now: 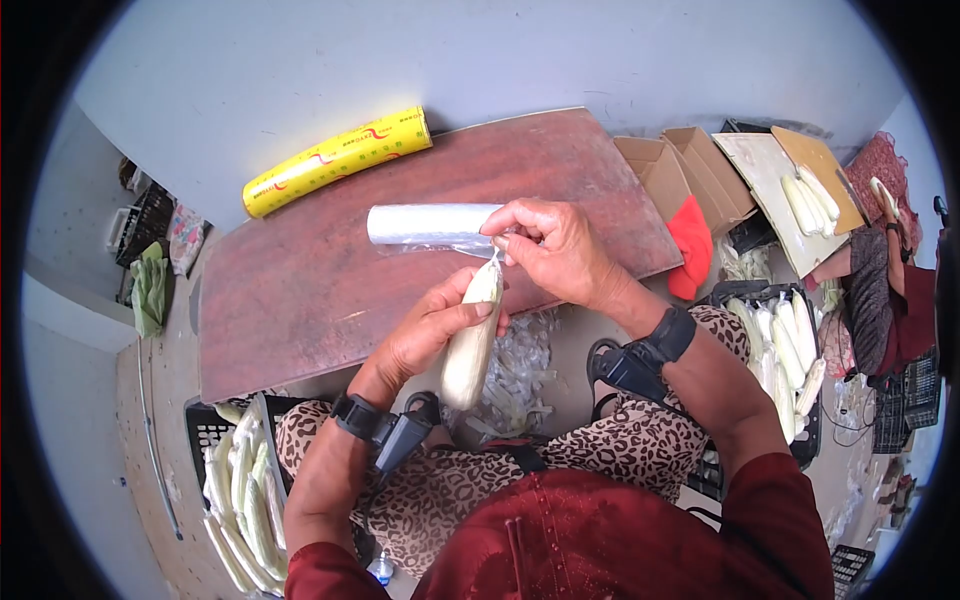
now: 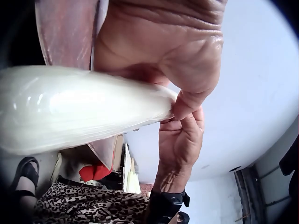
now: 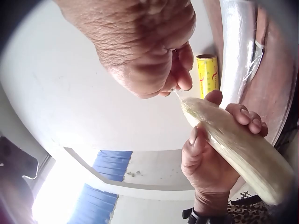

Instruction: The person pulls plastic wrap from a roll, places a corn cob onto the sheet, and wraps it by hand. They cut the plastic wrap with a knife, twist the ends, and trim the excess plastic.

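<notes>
An ear of corn (image 1: 466, 365) in its pale husk, wrapped in shiny clear film, hangs tilted over the table's front edge. My left hand (image 1: 425, 325) grips it around its upper half, thumb on one side and fingers on the other. Beside its top end, my right hand (image 1: 562, 250) pinches a thin twisted tail of the film (image 3: 178, 95) between thumb and fingertips. The right wrist view shows that tail drawn out from the tip of the corn. Just behind the hands, a roll of clear film (image 1: 425, 224) lies on the reddish table (image 1: 290, 290).
A yellow printed tube (image 1: 340, 160) lies along the table's back edge. Crates of corn stand at left (image 1: 245, 490) and right (image 1: 790, 345). Cardboard boxes (image 1: 690, 180) and a red cloth (image 1: 690, 250) are at the table's right end. Film scraps (image 1: 515, 375) litter the floor. Another person (image 1: 885, 290) is at far right.
</notes>
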A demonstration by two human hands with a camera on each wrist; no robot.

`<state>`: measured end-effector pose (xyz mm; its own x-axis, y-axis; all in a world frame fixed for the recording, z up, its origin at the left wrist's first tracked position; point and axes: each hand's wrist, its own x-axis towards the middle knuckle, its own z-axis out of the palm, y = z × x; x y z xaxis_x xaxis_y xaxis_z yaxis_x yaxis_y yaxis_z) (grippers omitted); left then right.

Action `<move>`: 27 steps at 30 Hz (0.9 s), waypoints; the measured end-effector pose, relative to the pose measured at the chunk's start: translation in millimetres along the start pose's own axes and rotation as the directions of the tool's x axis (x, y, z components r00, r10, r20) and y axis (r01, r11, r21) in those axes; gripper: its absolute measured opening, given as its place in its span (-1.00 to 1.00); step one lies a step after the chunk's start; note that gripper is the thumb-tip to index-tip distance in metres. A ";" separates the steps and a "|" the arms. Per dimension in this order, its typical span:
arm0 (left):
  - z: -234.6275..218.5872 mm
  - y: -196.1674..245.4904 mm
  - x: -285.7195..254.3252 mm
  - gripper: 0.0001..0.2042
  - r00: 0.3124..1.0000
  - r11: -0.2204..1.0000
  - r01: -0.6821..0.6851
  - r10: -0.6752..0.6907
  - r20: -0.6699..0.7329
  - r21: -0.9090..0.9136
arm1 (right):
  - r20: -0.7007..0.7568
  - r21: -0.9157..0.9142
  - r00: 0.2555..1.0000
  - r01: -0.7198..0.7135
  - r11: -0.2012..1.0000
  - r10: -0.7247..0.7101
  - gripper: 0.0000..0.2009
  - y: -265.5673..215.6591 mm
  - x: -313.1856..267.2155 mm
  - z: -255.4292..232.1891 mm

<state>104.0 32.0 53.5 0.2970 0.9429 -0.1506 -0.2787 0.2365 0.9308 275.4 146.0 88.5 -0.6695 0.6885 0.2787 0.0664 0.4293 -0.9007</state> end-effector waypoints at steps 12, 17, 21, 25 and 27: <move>-3.2 -0.3 -0.6 -0.59 0.997 0.995 0.000 0.007 -0.072 0.095 | -0.036 0.095 0.999 0.000 0.996 0.003 -0.84 1.8 3.9 0.8; -3.0 8.8 -4.3 -0.57 0.984 0.990 -0.095 0.109 -0.138 0.103 | -0.023 0.155 0.989 -0.138 0.978 0.144 -0.84 2.1 6.7 -5.5; -10.9 13.7 -7.4 -0.58 0.949 0.980 -0.201 0.191 -0.249 -0.014 | 0.155 0.131 0.978 -0.160 0.978 0.139 -0.69 22.8 3.6 3.3; -13.8 19.9 -8.7 -0.54 0.920 0.955 -0.259 0.200 -0.337 -0.142 | 0.302 0.070 0.946 -0.144 0.987 0.116 -0.37 31.7 -9.5 22.7; -17.1 20.2 -9.8 -0.52 0.906 0.943 -0.287 0.209 -0.367 -0.171 | 0.350 0.054 0.932 -0.115 0.992 0.089 -0.24 28.7 -17.0 30.2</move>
<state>79.9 31.6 68.1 -0.1245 0.9902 -0.0639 -0.5041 -0.0076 0.8636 266.4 128.9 47.8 -0.8774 0.4757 0.0627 0.1034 0.3151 -0.9434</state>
